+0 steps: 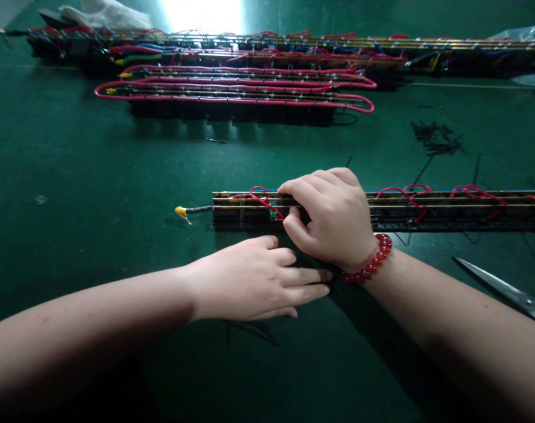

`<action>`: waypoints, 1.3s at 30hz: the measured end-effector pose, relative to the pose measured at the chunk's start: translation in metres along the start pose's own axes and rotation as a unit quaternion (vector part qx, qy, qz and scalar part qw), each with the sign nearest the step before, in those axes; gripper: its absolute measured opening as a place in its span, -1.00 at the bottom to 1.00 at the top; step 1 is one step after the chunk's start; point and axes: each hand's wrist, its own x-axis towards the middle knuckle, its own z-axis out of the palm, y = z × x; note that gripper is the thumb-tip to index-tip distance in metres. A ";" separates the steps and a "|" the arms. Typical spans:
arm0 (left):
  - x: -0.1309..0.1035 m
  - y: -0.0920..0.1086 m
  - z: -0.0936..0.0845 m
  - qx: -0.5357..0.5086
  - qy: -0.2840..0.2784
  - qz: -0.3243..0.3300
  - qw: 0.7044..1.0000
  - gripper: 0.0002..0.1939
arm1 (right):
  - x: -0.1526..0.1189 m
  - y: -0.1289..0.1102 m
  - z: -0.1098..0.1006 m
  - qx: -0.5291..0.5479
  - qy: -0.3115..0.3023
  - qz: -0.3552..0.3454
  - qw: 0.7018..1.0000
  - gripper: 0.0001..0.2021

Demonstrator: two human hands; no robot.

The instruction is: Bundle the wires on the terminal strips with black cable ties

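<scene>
A long black strip assembly (434,217) with brass-coloured rails and red wire loops lies across the green table. My right hand (333,214), with a red bead bracelet (373,261) at its wrist, grips the assembly from above; thumb and forefinger curl over the rails. Just below the assembly my left hand (262,282) is held palm down, fingers spread and pointing right, with nothing seen in it. From the assembly's left end sticks out a dark cable with a yellow tip (180,211).
Similar wired assemblies (232,94) with thick red cables lie along the back. Scissors (505,288) rest at the right. Black tie scraps (437,138) are piled at the back right, and more (253,332) lie below my left hand. A white cloth (108,13) is at the back left.
</scene>
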 end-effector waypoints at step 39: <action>-0.013 -0.033 0.001 0.053 0.331 -0.159 0.929 -0.81 | -0.002 0.007 0.000 0.101 0.069 -0.067 0.990 -0.86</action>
